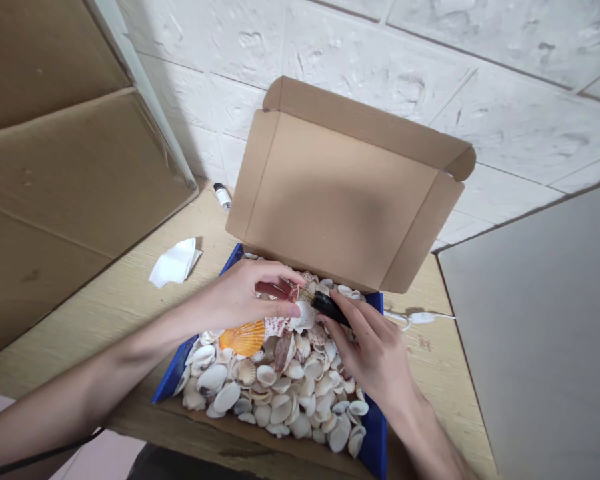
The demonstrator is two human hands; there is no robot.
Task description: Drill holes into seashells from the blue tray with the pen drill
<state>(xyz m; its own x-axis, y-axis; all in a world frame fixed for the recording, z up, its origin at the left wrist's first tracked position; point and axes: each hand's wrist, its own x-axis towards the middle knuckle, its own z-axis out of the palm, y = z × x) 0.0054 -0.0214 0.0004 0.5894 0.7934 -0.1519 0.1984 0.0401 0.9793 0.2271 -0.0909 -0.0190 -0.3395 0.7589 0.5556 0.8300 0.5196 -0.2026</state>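
Large cardboard sheet [65,167]: leans against the white brick wall [360,60] at far left, standing on the wooden table [105,300].

Crumpled white tissue [174,263]: lies on the table, left of the box and well apart from it.

Small white bottle with a dark cap [223,196]: lies on the table near the wall, just behind the box lid's left edge.

Left hand [245,297]: reaches in over the box, fingers pinched closed around a small reddish shell [294,292] held above the heap.

Orange scallop shell [243,337]: lies in the heap just below the left hand.

Open cardboard box [375,433]: blue outside, lid [340,193] standing upright at the back; filled with many pale seashells [280,393].

Black pen-like tool [330,308]: its tip points at the small reddish shell, close to it; contact cannot be made out.

Right hand [375,350]: closed around the tool, resting over the right part of the shells.

White cord with an inline switch [420,318]: runs across the table just right of the box.

Grey panel [540,333]: fills the far right.
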